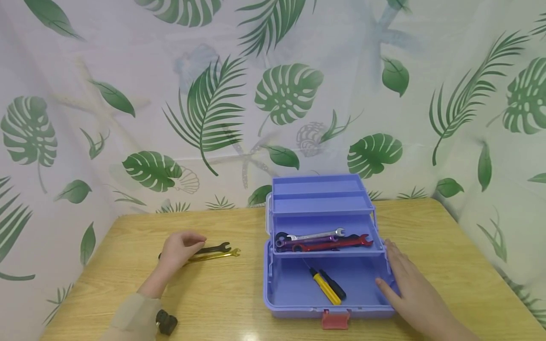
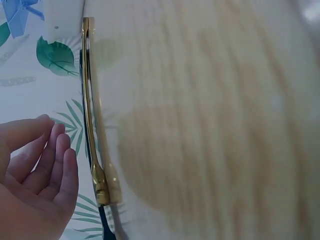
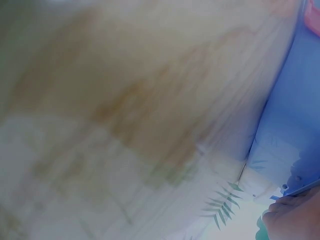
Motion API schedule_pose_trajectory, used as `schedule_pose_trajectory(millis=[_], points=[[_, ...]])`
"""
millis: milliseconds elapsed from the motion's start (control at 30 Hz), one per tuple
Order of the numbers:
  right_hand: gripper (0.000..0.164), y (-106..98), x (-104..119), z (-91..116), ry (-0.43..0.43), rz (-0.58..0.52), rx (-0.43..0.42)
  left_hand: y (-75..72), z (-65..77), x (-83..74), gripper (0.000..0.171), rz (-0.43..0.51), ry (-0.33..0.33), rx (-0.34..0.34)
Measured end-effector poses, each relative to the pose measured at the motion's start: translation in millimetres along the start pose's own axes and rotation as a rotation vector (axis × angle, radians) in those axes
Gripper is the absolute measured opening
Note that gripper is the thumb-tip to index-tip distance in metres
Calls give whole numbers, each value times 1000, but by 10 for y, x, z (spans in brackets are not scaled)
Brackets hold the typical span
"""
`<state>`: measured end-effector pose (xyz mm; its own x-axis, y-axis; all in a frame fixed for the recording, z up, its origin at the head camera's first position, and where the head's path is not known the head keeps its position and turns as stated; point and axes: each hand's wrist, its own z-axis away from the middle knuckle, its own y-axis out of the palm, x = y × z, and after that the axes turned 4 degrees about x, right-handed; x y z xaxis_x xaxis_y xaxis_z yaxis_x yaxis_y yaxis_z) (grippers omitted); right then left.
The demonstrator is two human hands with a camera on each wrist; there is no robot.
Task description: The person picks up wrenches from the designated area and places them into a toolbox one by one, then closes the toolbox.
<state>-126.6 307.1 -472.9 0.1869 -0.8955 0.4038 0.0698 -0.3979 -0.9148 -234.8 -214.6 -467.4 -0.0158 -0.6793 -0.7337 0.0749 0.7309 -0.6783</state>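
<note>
My left hand [image 1: 177, 251] is over the table at left, above a black wrench [image 1: 217, 247] and a gold wrench [image 1: 223, 255] lying side by side. In the left wrist view its fingers [image 2: 52, 165] bend loosely toward the thumb and hold nothing, beside the gold wrench [image 2: 89, 110]. My right hand [image 1: 411, 289] rests on the right side of the purple-blue toolbox [image 1: 298, 310], thumb over the rim, fingers extended along the side. A raised tray [image 1: 320, 222] holds several wrenches, among them a red wrench [image 1: 341, 243] and a silver wrench [image 1: 317, 234].
In the toolbox's bottom lie a yellow-handled screwdriver [image 1: 326, 287] and a black-handled tool [image 1: 334, 285]. A pink latch [image 1: 335, 320] hangs at its front. A small black device [image 1: 166, 323] is at my left wrist. The wooden table [image 1: 222, 293] meets a leaf-patterned cloth [image 1: 213, 199] behind.
</note>
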Motion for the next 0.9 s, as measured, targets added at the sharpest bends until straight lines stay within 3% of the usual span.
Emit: schedule_pose_trajectory(millis=[433,900], points=[[91,-6,7,-16,9,18,15,-49,-50,183,14,-39,17,8],[90,-4,5,-9,-2,11,4,-84,-125,290,20,-8,30,117]])
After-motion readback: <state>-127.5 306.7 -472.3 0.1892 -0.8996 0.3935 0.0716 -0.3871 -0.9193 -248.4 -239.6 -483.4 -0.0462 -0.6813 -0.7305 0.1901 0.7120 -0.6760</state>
